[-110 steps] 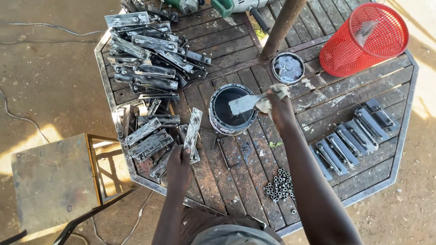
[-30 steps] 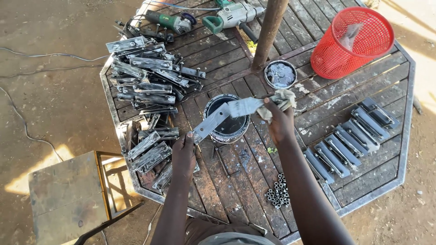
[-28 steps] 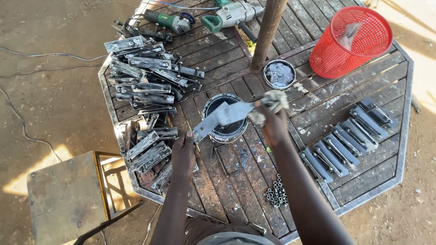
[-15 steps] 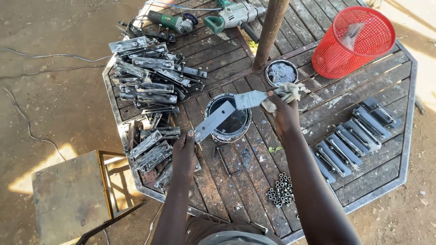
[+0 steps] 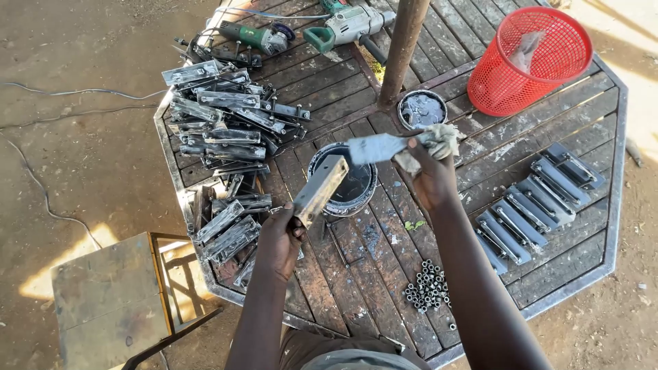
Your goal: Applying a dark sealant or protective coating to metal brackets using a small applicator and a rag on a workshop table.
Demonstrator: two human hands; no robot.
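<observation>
left hand [image 5: 279,241] grips bar [image 5: 320,191] over paint can [image 5: 343,179], dark paint inside; right hand [image 5: 430,179] pinches brush [image 5: 384,146] with rag; lid [image 5: 421,109] grey-coated; basket [image 5: 529,63] holds plastic scrap

Both forearms are seen bare, without sleeves, gloves, watch or rings; a grey-green garment [image 5: 356,356] is worn at the torso.

In the centre of the frame the left hand [image 5: 279,240] holds a flat metal bracket [image 5: 321,190] by its lower end, tilted over an open paint can [image 5: 344,181]. The right hand [image 5: 430,179] grips a grey-coated brush [image 5: 375,148] wrapped with a rag [image 5: 432,142], above the can. At upper left a pile of metal parts [image 5: 223,130] lies on the wooden table [image 5: 384,288]; a red basket [image 5: 531,58] stands at upper right.
</observation>
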